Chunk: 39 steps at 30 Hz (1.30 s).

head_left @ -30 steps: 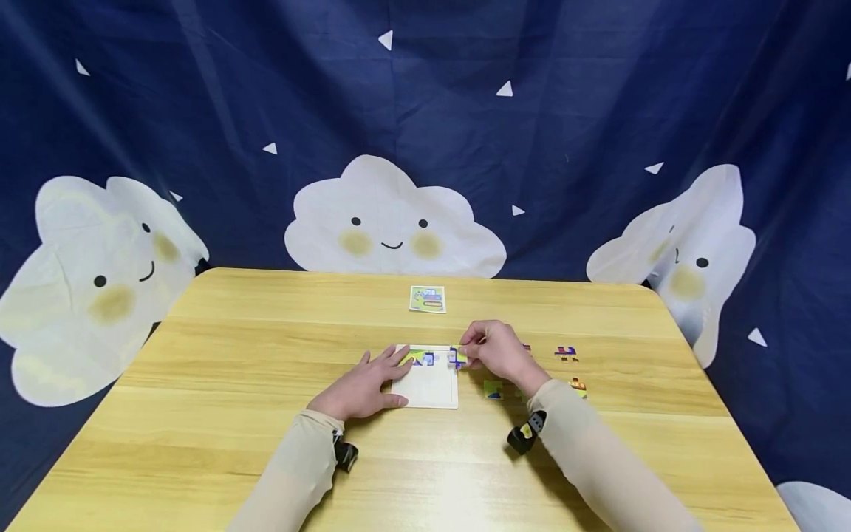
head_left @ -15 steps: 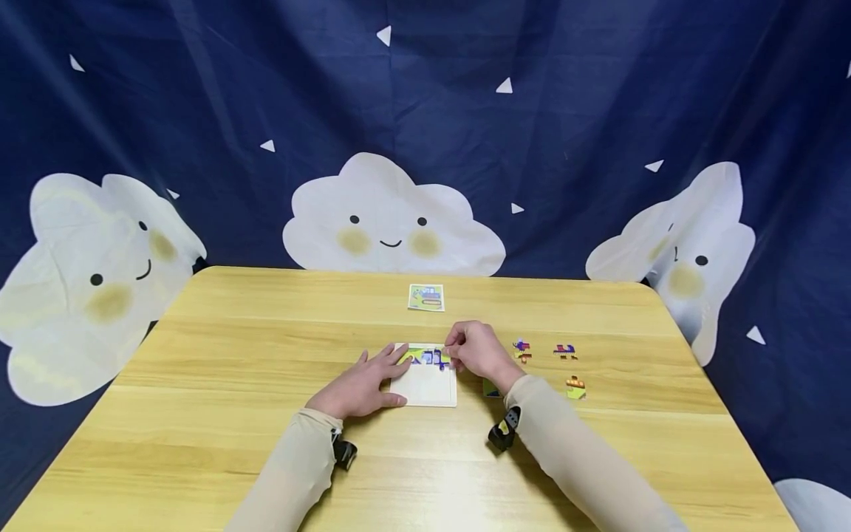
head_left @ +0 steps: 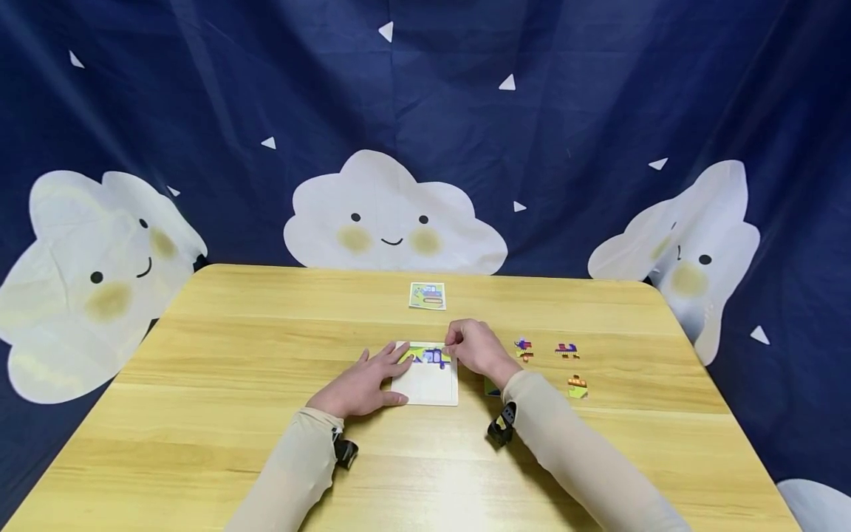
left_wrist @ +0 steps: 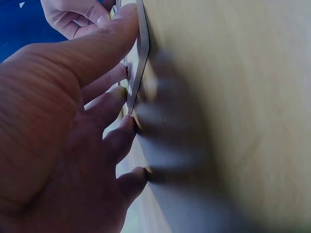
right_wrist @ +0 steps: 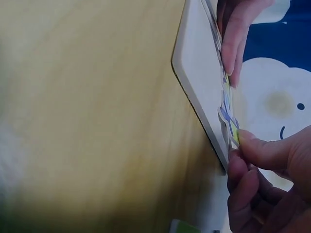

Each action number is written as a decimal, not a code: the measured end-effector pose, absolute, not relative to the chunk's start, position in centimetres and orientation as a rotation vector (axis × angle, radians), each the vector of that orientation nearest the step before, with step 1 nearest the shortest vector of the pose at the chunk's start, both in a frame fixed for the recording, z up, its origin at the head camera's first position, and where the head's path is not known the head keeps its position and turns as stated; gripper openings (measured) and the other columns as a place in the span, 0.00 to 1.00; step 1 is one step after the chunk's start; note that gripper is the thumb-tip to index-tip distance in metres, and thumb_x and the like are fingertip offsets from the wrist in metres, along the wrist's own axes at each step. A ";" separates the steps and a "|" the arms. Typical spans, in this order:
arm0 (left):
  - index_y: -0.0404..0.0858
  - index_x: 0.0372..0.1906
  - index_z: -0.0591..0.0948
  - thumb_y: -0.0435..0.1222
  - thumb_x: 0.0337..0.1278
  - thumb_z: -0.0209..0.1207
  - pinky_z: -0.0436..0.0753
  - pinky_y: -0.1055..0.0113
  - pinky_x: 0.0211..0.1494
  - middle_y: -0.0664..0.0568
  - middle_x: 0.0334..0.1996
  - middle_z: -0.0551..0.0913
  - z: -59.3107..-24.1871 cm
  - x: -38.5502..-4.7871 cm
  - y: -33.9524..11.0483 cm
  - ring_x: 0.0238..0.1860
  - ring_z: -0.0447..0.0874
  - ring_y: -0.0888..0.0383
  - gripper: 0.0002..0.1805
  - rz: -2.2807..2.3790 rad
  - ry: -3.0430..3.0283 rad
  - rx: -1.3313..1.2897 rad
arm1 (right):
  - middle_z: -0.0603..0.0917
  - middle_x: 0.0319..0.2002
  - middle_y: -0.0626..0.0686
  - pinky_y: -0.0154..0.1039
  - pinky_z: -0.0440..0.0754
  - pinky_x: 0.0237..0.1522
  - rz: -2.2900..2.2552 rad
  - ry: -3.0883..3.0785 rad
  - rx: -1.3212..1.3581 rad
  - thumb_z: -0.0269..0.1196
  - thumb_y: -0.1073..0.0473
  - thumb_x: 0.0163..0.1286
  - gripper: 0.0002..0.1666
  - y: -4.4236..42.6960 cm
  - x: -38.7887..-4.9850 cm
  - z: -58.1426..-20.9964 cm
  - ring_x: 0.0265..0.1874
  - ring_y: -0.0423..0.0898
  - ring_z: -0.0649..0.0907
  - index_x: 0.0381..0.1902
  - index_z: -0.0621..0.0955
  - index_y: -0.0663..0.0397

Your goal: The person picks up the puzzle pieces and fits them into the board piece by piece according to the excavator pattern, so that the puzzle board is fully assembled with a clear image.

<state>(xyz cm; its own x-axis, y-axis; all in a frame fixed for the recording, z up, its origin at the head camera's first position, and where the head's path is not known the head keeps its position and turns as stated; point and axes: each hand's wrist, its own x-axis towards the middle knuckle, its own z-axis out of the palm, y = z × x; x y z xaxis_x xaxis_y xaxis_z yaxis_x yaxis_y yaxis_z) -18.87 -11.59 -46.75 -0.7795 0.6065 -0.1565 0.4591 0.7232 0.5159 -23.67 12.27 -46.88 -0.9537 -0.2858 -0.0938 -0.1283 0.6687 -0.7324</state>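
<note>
A white square puzzle tray (head_left: 425,387) lies on the table with coloured pieces (head_left: 422,355) along its far edge. My left hand (head_left: 362,384) rests with spread fingers on the tray's left side; in the left wrist view its thumb (left_wrist: 107,43) lies along the tray edge. My right hand (head_left: 480,349) is at the far right corner. In the right wrist view, thumb and fingers of the right hand (right_wrist: 262,174) pinch a yellow and blue piece (right_wrist: 233,127), which sits slightly tilted at the tray's edge.
Loose pieces lie to the right: one (head_left: 524,349), another (head_left: 567,351) and an orange and green one (head_left: 578,386). A green piece (head_left: 491,388) is partly hidden by the right arm. A picture card (head_left: 428,295) lies beyond the tray.
My right hand has moved left with the piece, from beyond the tray's right edge to over its far right corner. My left hand has stayed on the tray.
</note>
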 end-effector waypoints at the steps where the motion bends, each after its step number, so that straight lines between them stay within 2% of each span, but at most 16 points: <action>1: 0.35 0.71 0.67 0.45 0.62 0.64 0.44 0.40 0.73 0.47 0.77 0.52 -46.7 -18.9 -11.6 0.76 0.44 0.45 0.37 0.663 2.613 0.833 | 0.82 0.24 0.46 0.37 0.77 0.26 -1.133 2.697 -0.339 0.68 0.67 0.63 0.10 12.3 -23.7 -46.9 0.23 0.44 0.78 0.23 0.81 0.53; 5: 0.36 0.72 0.67 0.46 0.62 0.64 0.43 0.41 0.74 0.48 0.77 0.52 -46.6 -18.8 -11.5 0.76 0.43 0.46 0.37 0.664 2.609 0.825 | 0.81 0.25 0.45 0.38 0.76 0.30 -1.059 2.726 -0.318 0.69 0.65 0.63 0.11 12.2 -23.9 -47.0 0.26 0.44 0.77 0.23 0.81 0.51; 22: 0.37 0.72 0.67 0.46 0.61 0.64 0.43 0.41 0.74 0.49 0.77 0.51 -46.7 -18.8 -11.4 0.76 0.43 0.47 0.37 0.657 2.621 0.813 | 0.79 0.29 0.47 0.38 0.77 0.33 -0.918 2.747 -0.294 0.68 0.63 0.65 0.08 11.8 -24.3 -47.1 0.30 0.45 0.77 0.29 0.78 0.52; 39: 0.38 0.71 0.68 0.45 0.59 0.66 0.44 0.43 0.74 0.49 0.76 0.53 -46.7 -18.7 -11.6 0.76 0.45 0.47 0.37 0.701 2.636 0.788 | 0.78 0.29 0.48 0.37 0.78 0.34 -0.944 2.694 -0.394 0.68 0.66 0.64 0.07 12.2 -24.3 -47.0 0.31 0.45 0.77 0.31 0.79 0.53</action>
<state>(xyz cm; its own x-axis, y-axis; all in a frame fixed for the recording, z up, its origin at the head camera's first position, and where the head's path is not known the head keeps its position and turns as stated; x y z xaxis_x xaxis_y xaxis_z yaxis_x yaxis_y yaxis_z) -18.70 -11.55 -46.68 -0.8044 0.5768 -0.1424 0.4299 0.7305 0.5307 -24.32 12.16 -47.03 -0.9295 -0.3358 -0.1526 -0.1671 0.7522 -0.6374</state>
